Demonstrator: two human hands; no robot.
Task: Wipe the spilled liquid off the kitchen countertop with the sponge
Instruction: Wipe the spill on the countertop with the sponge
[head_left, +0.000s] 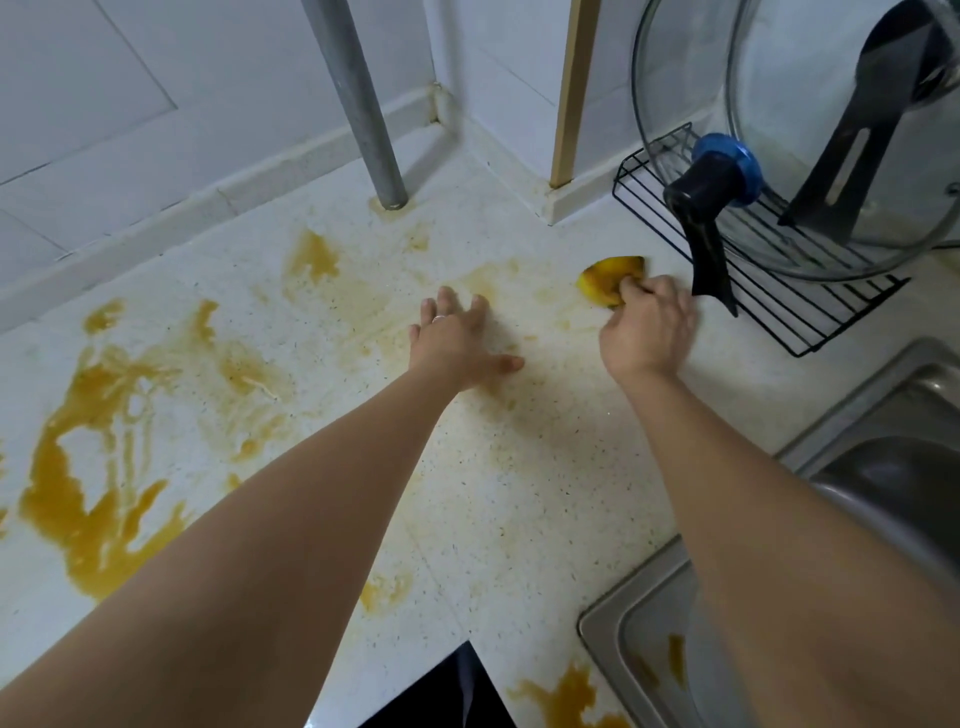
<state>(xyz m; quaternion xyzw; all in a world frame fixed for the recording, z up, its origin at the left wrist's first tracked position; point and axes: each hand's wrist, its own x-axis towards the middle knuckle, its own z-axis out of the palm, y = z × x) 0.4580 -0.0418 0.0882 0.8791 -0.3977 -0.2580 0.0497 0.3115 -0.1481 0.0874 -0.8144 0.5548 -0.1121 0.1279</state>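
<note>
White speckled kitchen countertop (519, 493), smeared with orange-brown spilled liquid (93, 499), thickest at left. Yellow sponge (613, 278) pressed to counter near the back right, pinched in curled fingers of right hand (647, 332). Left hand (457, 343) flat on counter just beside, fingers spread, ring on one. Black wire rack (769, 306) with glass lid (779, 130) right of sponge; steel sink (883, 467) nearer; metal pipe (363, 104) behind.

Bare forearms, ring on left hand (457, 338)

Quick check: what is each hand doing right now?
Left hand: open, fingers spread, flat on the countertop, holding nothing.
Right hand: closed on the yellow sponge.
</note>
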